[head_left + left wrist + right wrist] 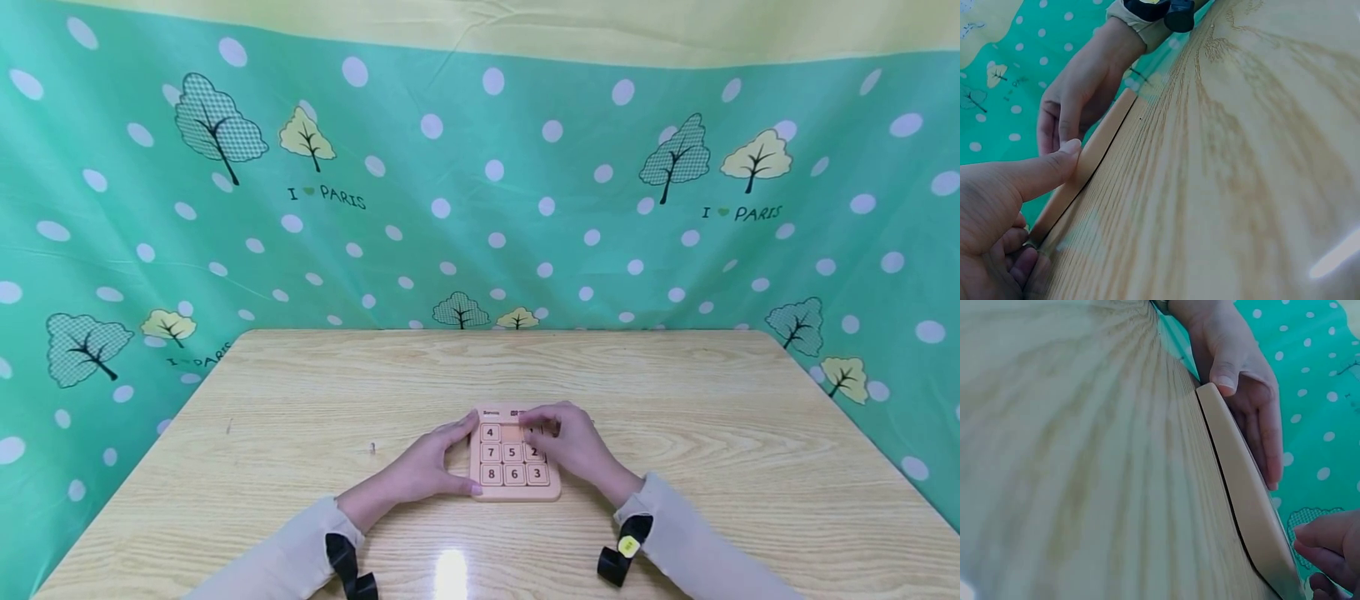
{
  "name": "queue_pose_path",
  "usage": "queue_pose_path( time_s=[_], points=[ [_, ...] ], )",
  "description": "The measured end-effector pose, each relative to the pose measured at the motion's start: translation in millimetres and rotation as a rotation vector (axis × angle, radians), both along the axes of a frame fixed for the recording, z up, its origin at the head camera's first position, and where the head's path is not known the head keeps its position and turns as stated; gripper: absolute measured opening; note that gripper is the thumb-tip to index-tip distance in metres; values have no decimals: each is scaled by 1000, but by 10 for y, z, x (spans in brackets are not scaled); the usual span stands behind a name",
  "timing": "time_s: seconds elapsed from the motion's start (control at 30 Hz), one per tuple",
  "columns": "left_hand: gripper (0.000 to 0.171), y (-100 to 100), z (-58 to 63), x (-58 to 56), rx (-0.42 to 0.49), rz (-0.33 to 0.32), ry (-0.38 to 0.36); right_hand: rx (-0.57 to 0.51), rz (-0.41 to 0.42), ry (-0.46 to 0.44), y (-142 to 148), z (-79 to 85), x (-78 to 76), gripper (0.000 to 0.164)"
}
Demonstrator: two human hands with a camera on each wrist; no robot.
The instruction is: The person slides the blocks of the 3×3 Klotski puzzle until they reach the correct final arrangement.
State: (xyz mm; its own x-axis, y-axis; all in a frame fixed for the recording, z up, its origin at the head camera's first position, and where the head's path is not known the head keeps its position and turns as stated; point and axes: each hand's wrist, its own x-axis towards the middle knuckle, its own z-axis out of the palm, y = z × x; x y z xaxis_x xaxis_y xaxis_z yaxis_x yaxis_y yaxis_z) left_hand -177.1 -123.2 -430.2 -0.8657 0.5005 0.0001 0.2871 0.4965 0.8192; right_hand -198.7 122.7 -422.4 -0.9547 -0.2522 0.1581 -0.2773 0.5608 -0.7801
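A pink sliding number puzzle [516, 493] lies flat on the table, its numbered tiles facing up. The top row shows tile 4 [490, 432], then a vacant slot [512, 433], then a tile partly hidden by fingers. Below are rows 7, 5, 2 and 8, 6, 3. My left hand [427, 467] holds the frame's left side, thumb at the near corner and fingers at the far one; the left wrist view shows the thumb [1054, 172] against its edge. Over the upper right part, my right hand [573, 442] has its fingertips at the top-row tile beside the slot.
The wood-grain table [675, 392] stretches around the puzzle on all sides. Behind it hangs a green dotted cloth [465, 167] with printed trees. Black straps [636, 533] circle both wrists. A bright light reflection [451, 575] shows near the front edge.
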Motion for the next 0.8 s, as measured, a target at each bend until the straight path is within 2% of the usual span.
queue_pose_path(
  time_s=[0.37, 0.8],
  points=[
    [100, -3, 8, 2, -28, -2, 49, 12, -28, 17, 136, 17, -7, 23],
    [100, -1, 11, 9, -26, 1, 31, 30, -66, 20, 168, 0, -15, 24]
  ],
)
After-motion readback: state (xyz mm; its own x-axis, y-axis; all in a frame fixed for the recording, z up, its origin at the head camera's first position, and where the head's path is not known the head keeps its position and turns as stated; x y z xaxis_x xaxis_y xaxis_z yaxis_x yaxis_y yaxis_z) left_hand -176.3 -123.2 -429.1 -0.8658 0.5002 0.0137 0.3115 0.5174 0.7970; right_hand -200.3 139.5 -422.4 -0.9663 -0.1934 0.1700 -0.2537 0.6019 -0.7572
